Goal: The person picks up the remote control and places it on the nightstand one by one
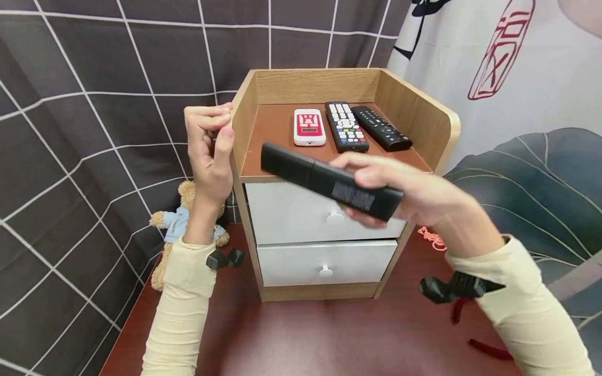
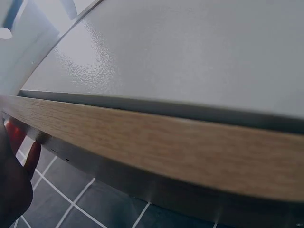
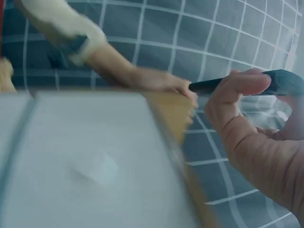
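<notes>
In the head view, my right hand (image 1: 400, 183) holds a long black remote control (image 1: 324, 175), tilted in the air before the top drawer. Blurred lettering marks its visible side, where no buttons show. Thumb and fingers pinch it near one end, as the right wrist view of the remote (image 3: 285, 81) also shows. My left hand (image 1: 209, 151) touches the outer side of the cabinet's left panel (image 1: 240, 112) with loosely bent fingers. On the brown cabinet top lie a white remote with a red face (image 1: 309, 127), a black remote with white buttons (image 1: 346, 126) and a slimmer black remote (image 1: 382, 128).
Below the top are two white drawers (image 1: 301, 263) with round knobs, both closed. A teddy bear (image 1: 176, 224) in blue sits left of the cabinet. Pink cord (image 1: 431, 238) lies to the right. The cabinet stands on a reddish-brown surface (image 1: 320, 334) against a dark gridded cloth.
</notes>
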Motion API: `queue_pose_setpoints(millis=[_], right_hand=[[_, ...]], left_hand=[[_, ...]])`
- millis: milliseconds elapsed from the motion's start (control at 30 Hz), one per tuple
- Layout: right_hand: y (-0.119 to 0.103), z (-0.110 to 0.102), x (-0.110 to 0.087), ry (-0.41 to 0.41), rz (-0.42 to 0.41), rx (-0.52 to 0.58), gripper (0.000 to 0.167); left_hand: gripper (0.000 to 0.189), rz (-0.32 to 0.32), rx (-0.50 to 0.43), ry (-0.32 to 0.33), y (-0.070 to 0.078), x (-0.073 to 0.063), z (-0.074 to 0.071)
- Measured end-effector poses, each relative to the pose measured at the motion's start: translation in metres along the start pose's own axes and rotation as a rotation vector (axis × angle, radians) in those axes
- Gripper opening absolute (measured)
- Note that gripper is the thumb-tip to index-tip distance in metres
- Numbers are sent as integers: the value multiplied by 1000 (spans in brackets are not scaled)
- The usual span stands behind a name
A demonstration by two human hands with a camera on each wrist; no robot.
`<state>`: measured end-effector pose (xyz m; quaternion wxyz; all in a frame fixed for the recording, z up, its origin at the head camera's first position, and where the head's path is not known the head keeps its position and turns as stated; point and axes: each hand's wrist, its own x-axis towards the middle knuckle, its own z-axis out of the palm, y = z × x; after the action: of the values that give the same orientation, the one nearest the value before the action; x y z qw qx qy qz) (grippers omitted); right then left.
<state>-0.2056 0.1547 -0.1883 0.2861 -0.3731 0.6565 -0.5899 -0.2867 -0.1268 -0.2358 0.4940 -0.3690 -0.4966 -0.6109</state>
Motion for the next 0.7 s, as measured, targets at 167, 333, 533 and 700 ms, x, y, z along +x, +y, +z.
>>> queue_pose_setpoints(millis=[167, 333, 533, 700], right_hand=[[-49, 5, 19, 381, 92, -718, 27], [-74, 14, 60, 594, 290, -1271, 40], [-81, 19, 129, 517, 476, -1433, 44], [-73, 24, 168, 452, 579, -1501, 43]], left_hand=[[28, 4, 6, -10, -4, 1, 1], [28, 2, -7, -18, -7, -2, 2], [32, 16, 30, -21, -5, 0, -3], [36, 29, 64, -57, -2, 5, -6]])
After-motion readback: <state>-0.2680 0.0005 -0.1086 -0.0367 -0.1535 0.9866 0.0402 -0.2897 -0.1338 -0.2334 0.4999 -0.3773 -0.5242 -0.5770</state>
